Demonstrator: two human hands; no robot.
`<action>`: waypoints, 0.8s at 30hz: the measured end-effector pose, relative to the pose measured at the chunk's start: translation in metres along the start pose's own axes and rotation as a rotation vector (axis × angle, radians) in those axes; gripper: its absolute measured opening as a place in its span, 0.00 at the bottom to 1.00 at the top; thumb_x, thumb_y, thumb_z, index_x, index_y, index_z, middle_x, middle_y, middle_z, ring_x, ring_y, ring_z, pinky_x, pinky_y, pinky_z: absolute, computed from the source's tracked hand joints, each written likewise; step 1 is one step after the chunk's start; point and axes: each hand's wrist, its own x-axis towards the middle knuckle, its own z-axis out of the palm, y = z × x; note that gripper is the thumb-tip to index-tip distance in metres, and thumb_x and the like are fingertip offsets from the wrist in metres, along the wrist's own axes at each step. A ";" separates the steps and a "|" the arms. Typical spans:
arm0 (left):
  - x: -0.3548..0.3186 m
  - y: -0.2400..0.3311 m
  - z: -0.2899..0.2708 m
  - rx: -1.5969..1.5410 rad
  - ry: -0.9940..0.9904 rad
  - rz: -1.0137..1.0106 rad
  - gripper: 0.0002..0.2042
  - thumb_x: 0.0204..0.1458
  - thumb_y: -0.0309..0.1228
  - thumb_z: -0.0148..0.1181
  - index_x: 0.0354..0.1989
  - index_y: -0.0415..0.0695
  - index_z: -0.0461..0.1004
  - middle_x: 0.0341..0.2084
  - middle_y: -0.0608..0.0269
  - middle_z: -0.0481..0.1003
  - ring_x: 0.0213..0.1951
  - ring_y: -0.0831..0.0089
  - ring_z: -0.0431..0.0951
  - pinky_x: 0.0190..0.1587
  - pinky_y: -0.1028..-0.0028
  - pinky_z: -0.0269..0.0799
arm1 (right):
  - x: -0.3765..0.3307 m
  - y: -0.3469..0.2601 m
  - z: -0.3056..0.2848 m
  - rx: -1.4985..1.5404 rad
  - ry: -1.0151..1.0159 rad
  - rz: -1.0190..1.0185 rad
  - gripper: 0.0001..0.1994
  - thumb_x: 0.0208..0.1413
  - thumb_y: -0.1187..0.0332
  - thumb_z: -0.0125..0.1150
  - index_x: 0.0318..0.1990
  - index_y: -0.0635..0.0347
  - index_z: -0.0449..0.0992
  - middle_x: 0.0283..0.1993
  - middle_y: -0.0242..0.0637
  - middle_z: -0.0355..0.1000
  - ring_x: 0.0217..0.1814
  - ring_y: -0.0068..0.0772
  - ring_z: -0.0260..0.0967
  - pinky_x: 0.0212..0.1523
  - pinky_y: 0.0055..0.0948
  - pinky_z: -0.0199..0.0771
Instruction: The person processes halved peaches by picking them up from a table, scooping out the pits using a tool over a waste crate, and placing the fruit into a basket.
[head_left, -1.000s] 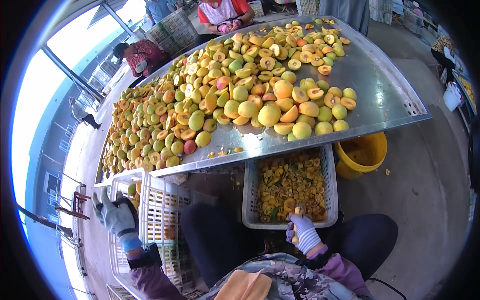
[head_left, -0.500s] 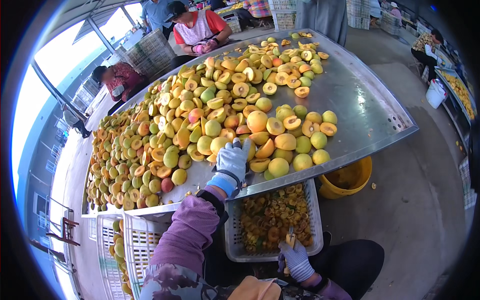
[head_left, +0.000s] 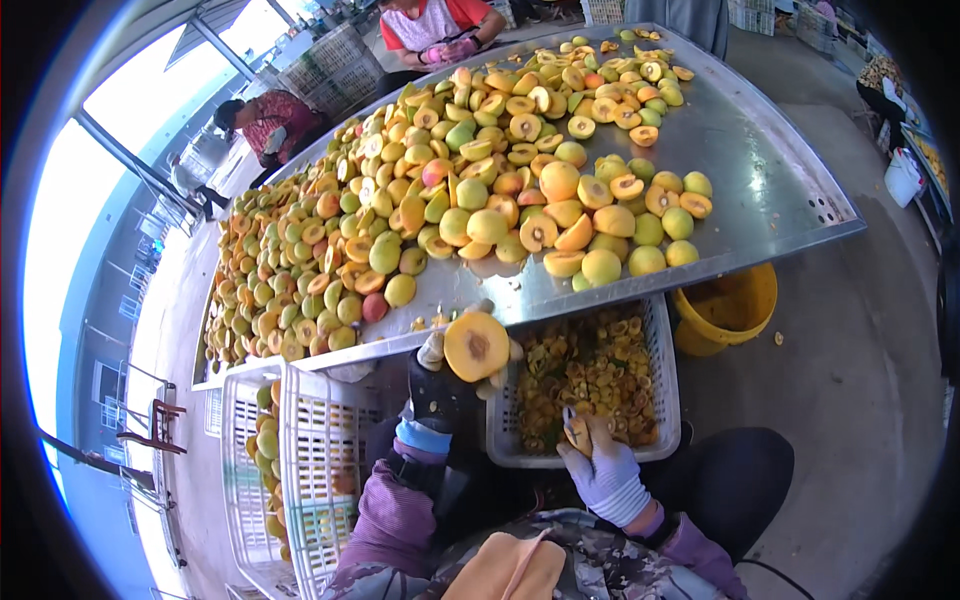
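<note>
My left hand point(head_left: 431, 358), gloved, grips a peach half point(head_left: 476, 346) by its edges just off the table's near rim. Its yellow cut face, with a brown hollow or stone in the centre, is turned up. In my right hand point(head_left: 608, 472), in a white-and-lavender glove, is a small tool with a wooden handle point(head_left: 578, 434) and a short metal tip; its exact kind is hard to make out. This hand hovers over a grey crate point(head_left: 660, 365) of brownish peach scraps point(head_left: 590, 385). A large heap of whole and halved peaches point(head_left: 400, 220) covers much of the metal table point(head_left: 745, 190).
Right of the scrap crate stands a yellow bucket point(head_left: 735, 315). White slatted crates point(head_left: 325, 430) with peaches stand at my lower left. Across the table a person in red sleeves point(head_left: 440, 30) works; another person point(head_left: 275, 125) bends at the far left.
My left hand has drawn back from the heap to the near edge and now holds a peach half. My right hand has come up over the scrap crate. The view has shifted.
</note>
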 end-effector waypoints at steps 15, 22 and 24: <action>-0.073 -0.031 0.019 0.303 -0.014 -0.331 0.33 0.59 0.59 0.36 0.54 0.38 0.67 0.44 0.58 0.74 0.43 0.73 0.75 0.42 0.76 0.75 | -0.010 -0.019 0.022 -0.526 -0.005 -0.344 0.13 0.51 0.62 0.58 0.40 0.59 0.67 0.23 0.38 0.70 0.21 0.41 0.71 0.19 0.37 0.71; -0.073 -0.034 0.033 0.201 0.124 -0.334 0.33 0.59 0.57 0.38 0.50 0.32 0.68 0.35 0.53 0.76 0.29 0.74 0.79 0.24 0.82 0.74 | -0.012 -0.020 0.024 -0.597 -0.132 -0.293 0.15 0.51 0.62 0.57 0.41 0.63 0.66 0.18 0.38 0.70 0.18 0.42 0.71 0.18 0.38 0.71; -0.071 -0.036 0.029 0.209 0.091 -0.326 0.32 0.60 0.54 0.37 0.49 0.32 0.70 0.35 0.53 0.77 0.34 0.71 0.79 0.35 0.78 0.76 | -0.012 -0.018 0.026 -0.594 -0.153 -0.263 0.16 0.51 0.63 0.56 0.42 0.65 0.65 0.17 0.39 0.70 0.18 0.43 0.71 0.18 0.39 0.70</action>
